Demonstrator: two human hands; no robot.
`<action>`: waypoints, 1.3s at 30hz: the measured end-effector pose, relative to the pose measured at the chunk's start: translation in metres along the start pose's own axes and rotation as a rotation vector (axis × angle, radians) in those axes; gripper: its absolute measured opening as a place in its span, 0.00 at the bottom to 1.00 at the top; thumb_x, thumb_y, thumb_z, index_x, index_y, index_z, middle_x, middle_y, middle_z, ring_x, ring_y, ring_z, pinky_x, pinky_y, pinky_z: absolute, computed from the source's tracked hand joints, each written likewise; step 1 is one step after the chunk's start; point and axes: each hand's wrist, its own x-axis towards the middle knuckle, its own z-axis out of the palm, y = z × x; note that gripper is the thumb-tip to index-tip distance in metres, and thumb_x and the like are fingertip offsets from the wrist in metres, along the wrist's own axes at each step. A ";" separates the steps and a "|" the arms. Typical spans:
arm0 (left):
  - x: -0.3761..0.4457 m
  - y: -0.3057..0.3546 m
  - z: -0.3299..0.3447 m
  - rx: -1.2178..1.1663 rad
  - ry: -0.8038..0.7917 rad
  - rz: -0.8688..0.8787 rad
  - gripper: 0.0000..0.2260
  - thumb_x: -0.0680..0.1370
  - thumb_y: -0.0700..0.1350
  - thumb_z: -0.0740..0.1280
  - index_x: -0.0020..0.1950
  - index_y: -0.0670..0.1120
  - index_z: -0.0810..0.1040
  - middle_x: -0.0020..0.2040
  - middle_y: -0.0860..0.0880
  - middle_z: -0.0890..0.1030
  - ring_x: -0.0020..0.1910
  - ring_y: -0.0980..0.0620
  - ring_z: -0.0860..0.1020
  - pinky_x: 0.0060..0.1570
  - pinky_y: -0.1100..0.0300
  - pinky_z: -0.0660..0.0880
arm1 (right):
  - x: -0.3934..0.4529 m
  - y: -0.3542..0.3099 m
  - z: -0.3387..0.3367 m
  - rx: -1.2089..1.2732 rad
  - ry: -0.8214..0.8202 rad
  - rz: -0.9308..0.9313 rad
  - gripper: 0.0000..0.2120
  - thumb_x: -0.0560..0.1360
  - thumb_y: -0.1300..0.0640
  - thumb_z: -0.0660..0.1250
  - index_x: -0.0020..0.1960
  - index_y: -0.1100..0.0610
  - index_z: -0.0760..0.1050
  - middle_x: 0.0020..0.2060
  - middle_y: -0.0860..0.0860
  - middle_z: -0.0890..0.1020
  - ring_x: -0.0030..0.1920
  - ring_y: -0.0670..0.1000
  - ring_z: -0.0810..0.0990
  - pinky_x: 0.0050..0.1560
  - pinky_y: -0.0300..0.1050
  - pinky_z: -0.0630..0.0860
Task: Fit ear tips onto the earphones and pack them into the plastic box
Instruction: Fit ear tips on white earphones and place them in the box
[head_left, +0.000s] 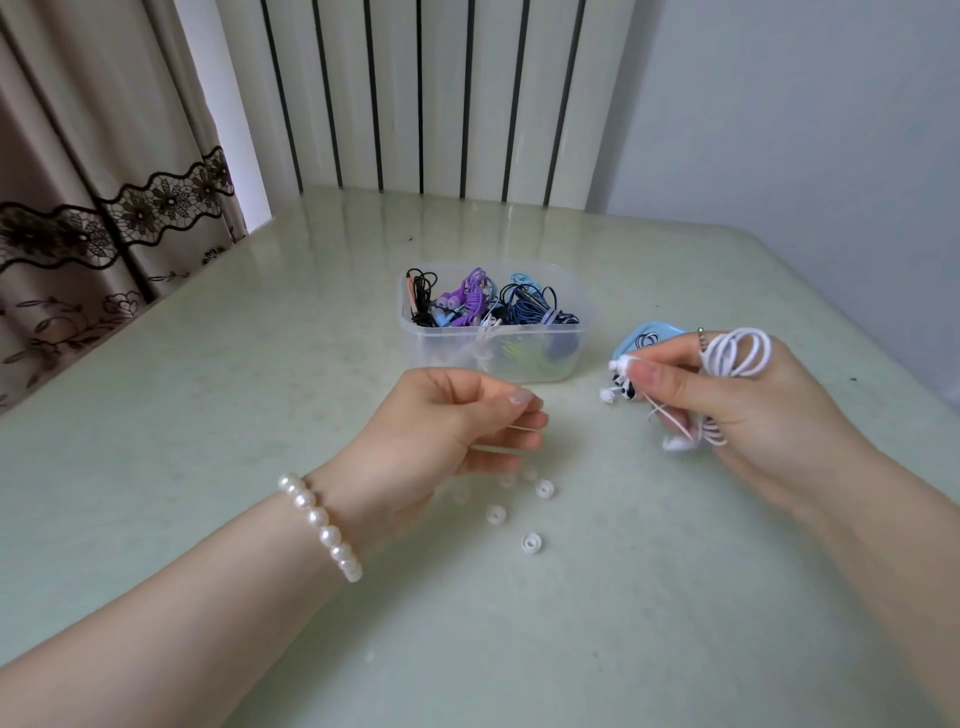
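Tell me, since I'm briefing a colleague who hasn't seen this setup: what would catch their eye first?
Probably the clear plastic box in the middle of the table, stuffed with purple, blue and black earphones. Next, the right hand gripping a coiled white earphone just right of it. Then the left hand, loosely curled above small white ear tips scattered on the table.

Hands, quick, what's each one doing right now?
Left hand: fingers curled together; whether they pinch an ear tip cannot be told.
Right hand: holding the coiled white earphones.
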 end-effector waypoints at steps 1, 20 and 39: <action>0.001 0.001 -0.002 0.083 0.024 0.036 0.05 0.73 0.37 0.67 0.39 0.41 0.81 0.37 0.46 0.83 0.34 0.52 0.80 0.33 0.64 0.76 | 0.001 0.000 -0.003 -0.011 -0.007 0.023 0.07 0.59 0.50 0.71 0.32 0.54 0.82 0.25 0.54 0.72 0.29 0.51 0.67 0.32 0.43 0.64; -0.001 -0.020 -0.006 1.087 -0.377 0.394 0.04 0.67 0.44 0.75 0.40 0.51 0.85 0.37 0.60 0.73 0.39 0.64 0.72 0.40 0.74 0.65 | -0.001 0.016 0.007 -0.183 -0.100 0.091 0.07 0.69 0.62 0.71 0.42 0.67 0.81 0.27 0.59 0.74 0.32 0.52 0.70 0.31 0.31 0.72; 0.001 -0.011 0.007 -0.293 -0.010 -0.119 0.06 0.68 0.31 0.67 0.43 0.35 0.79 0.37 0.42 0.84 0.36 0.50 0.84 0.36 0.63 0.80 | -0.005 0.007 0.014 -0.139 -0.122 -0.086 0.06 0.69 0.64 0.70 0.35 0.55 0.81 0.27 0.45 0.81 0.30 0.40 0.77 0.33 0.27 0.70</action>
